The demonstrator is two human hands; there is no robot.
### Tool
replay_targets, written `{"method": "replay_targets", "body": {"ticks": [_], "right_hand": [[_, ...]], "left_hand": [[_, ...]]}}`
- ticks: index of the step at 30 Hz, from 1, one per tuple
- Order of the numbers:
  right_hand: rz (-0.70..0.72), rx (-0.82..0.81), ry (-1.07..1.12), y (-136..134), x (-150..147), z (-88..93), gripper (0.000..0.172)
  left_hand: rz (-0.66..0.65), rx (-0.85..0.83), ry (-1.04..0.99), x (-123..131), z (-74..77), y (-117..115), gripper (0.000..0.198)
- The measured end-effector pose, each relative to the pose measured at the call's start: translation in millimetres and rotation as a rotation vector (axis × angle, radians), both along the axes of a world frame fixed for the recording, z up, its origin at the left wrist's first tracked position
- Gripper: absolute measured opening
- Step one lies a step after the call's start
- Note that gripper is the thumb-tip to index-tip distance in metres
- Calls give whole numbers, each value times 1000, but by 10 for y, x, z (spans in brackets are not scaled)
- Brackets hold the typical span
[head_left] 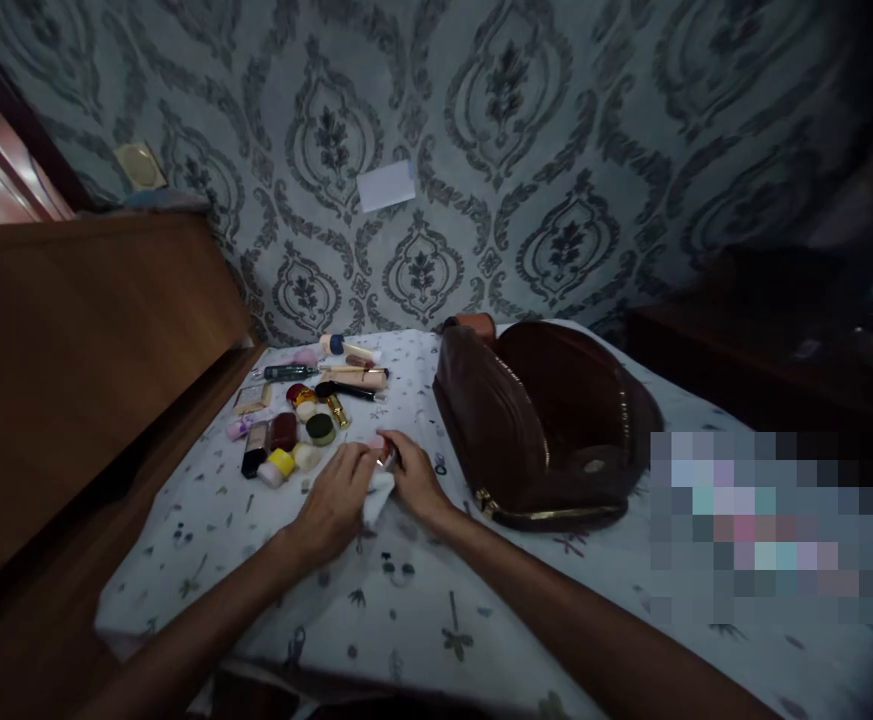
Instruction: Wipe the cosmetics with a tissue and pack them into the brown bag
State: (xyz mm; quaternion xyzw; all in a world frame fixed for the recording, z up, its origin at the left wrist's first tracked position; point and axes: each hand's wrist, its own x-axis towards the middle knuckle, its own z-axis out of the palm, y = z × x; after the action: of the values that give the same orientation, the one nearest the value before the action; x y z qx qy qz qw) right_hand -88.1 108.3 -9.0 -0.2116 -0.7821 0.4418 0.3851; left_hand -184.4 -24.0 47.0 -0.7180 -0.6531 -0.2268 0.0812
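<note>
My left hand [335, 505] and my right hand [415, 485] meet over the white patterned sheet [406, 600]. Between them lies a white tissue or cloth [377, 497]. My left fingers are curled and seem to pinch a small pink object [376, 442] together with the cloth. My right hand pinches a thin item with a shiny tip [387, 460]. Just beyond the hands lies a cluster of cosmetics [308, 410]: small jars, tubes, a brush and bottles.
An open brown leather bag [541, 420] sits to the right of my hands. A wooden headboard [68, 370] rises on the left. A patterned wall stands behind, with dark furniture [766, 350] at the right.
</note>
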Motion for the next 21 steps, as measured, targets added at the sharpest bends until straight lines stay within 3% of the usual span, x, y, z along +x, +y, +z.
{"method": "replay_targets", "body": {"ticks": [3,7,9,13,17,21], "right_hand": [[30,21,-37,31,15,0,46],[68,53,-101,15,140,47,56],[121,107,-164,-10,232,102,59],[235,179,-310,-66,334,193,59],[173,158,-315,-108,298,143,78],[129,85,-291,-123,286,67,96]], "left_hand": [[-52,-11,-252,-59,87,-110,49],[126,24,-466,-249,191,-161,29],[192,41,-480,-336,202,-157,25],[197,75,-443,-434,165,-58,15],[175,63,-405,-393,106,139,17],[41,-106,-346,-227,17,237,37]]}}
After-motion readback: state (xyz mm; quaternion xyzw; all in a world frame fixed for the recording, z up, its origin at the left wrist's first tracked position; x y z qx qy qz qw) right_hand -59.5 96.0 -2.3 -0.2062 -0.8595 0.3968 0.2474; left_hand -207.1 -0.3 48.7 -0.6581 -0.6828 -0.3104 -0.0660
